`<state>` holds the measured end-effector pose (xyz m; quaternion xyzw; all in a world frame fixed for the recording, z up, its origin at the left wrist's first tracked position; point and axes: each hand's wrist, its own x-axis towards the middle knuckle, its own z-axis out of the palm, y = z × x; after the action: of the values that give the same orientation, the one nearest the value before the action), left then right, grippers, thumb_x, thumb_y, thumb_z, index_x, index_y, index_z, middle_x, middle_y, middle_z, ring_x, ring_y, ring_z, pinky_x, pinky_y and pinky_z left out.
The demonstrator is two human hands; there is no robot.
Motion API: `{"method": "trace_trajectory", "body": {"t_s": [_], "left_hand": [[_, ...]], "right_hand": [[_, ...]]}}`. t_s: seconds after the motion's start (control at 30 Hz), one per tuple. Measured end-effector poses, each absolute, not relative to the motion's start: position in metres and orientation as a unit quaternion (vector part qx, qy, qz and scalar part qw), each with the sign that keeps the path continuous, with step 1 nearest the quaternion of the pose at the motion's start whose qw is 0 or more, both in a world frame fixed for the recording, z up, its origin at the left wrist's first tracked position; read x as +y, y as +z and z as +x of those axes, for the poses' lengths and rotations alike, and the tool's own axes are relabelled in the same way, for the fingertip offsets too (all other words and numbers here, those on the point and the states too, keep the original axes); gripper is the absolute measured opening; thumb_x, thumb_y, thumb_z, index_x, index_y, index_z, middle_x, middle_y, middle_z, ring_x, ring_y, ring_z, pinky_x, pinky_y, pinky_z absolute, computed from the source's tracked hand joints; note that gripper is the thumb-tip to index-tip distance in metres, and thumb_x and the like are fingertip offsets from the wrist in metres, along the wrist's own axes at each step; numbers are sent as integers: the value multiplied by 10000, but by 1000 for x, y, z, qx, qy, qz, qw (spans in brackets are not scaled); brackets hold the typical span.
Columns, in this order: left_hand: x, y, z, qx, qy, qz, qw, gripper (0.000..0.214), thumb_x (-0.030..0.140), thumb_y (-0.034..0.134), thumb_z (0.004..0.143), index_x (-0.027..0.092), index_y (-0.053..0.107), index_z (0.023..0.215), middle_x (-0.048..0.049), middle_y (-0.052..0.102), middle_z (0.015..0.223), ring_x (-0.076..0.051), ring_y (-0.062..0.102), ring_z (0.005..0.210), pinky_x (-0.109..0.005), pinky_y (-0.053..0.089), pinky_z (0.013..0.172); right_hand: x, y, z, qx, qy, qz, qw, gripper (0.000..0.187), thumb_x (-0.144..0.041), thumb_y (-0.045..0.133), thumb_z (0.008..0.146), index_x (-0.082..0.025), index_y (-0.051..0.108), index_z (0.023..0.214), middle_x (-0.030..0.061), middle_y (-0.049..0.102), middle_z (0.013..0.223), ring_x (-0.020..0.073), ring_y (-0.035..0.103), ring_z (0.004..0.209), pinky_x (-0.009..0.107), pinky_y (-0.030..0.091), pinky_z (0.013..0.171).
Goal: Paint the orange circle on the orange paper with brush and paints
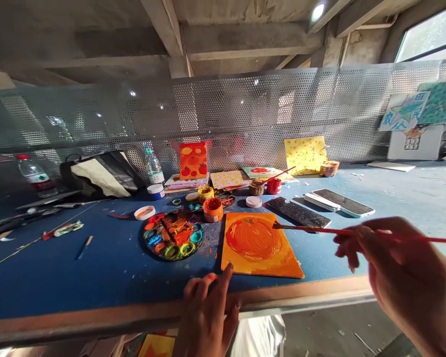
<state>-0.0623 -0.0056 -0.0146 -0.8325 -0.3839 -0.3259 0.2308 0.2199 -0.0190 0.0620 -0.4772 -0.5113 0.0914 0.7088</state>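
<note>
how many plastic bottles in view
2. A plastic bottle with a red cap at the far left, and another plastic bottle left of the tomato painting. Others may be hidden.

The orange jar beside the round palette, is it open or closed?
Open: the orange jar has no lid on, and red paint shows inside.

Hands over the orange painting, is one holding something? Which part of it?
The right hand holds a thin red paintbrush partway along its handle, in the fingertips. The left hand holds nothing that shows.
</note>
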Motion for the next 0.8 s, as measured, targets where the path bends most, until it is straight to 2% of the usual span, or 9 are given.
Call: {"method": "trace_trajectory", "body": {"t_s": [0.1,0.17,0.23,0.33,0.43,0.5,0.63,0.8], "left_hand": [[-9,-7,-66,-372,-320,-835,248,482,237,373,997,112,299,1457,-125,685,1161,-219,586,1006,-355,406,896],[-5,4,-71,-379,-344,-822,250,527,280,394,996,133,250,1481,-128,669,1191,-227,592,1029,-354,433,897],[7,20,-76,-396,-384,-799,240,580,319,470,968,166,243,1479,-126,639,1249,-247,593,1068,-373,454,918],[42,48,-81,-434,-409,-778,199,716,256,627,871,203,220,1458,-140,595,1315,-291,572,1179,-451,446,998],[85,72,-82,-507,-347,-782,104,879,171,730,758,176,179,1443,-200,571,1331,-324,568,1215,-459,458,997],[111,82,-80,-556,-274,-785,21,918,196,725,769,128,123,1460,-248,581,1299,-348,572,1214,-473,461,982],[151,83,-73,-548,-234,-803,-20,1028,253,776,702,140,104,1472,-231,606,1274,-331,626,1142,-411,507,902],[175,75,-64,-551,-217,-805,-33,1058,199,762,638,95,114,1469,-214,670,1140,-342,670,1026,-400,512,847]], "right_hand": [[12,79,204,-552,157,-419,704,242,-420,665,828,-239,529,916,-20,675,624,126,586,435,225,448,360],[36,90,194,-598,192,-406,664,246,-431,649,835,-214,549,894,-2,679,664,96,547,420,222,448,381],[60,99,186,-645,211,-393,620,269,-447,635,837,-186,571,826,33,685,748,77,535,451,224,446,417],[94,105,172,-693,220,-387,566,324,-483,607,837,-167,579,771,38,655,749,70,519,471,236,438,457],[119,105,158,-728,173,-418,515,318,-461,514,882,-172,572,764,4,587,615,94,528,478,251,419,486],[130,105,147,-749,129,-441,477,286,-390,453,908,-177,567,755,-8,555,559,103,532,480,250,397,497],[144,108,125,-786,78,-433,435,206,-260,480,878,-179,557,706,5,578,603,101,524,539,244,373,542],[159,104,107,-834,30,-399,381,177,-180,535,847,-167,591,679,26,636,653,99,510,548,243,367,563]]}}
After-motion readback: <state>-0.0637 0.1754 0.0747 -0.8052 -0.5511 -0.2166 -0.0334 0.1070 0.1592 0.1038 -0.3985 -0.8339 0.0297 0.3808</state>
